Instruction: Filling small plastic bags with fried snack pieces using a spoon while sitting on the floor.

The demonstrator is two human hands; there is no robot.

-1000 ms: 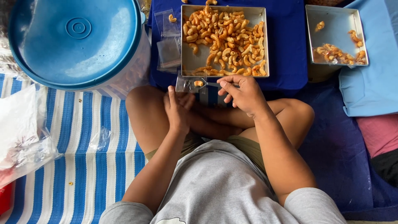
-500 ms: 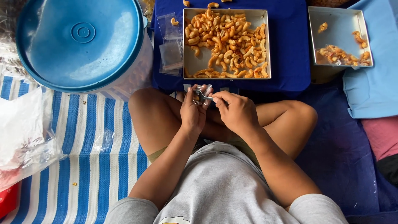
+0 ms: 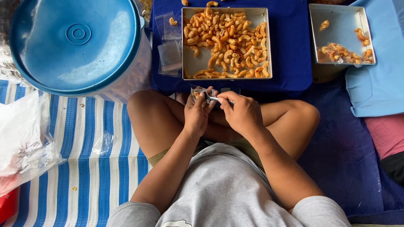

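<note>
Far left, lower half of frame: crumpled clear plastic bags lying on a blue-and-white striped mat.

Upper left: round blue lid seated on a translucent tub, the tub standing at the mat's upper edge.

Upper centre-left: small stack of empty clear zip pouches on a dark blue cloth, one curled snack piece lying on the uppermost pouch.

Upper centre: square metal tray on the same cloth, roughly filled with orange curled snack pieces.

Centre: left hand, forearm rising from the lower middle of the frame, fingers curled upward and pinching the near edge of a small clear pouch. The pouch sits just below the tray's lower rim, above the crossed bare legs, with at least one orange piece inside.

Centre, just right: right hand, wrist bent inward, thumb and forefinger closed on the pouch's top strip, tips touching those of the left hand.

Upper right: second metal tray, nearly bare, holding a few snack pieces and a filled pouch along its lower side.

Far right: light blue cloth, with a pink cloth below it.
</note>
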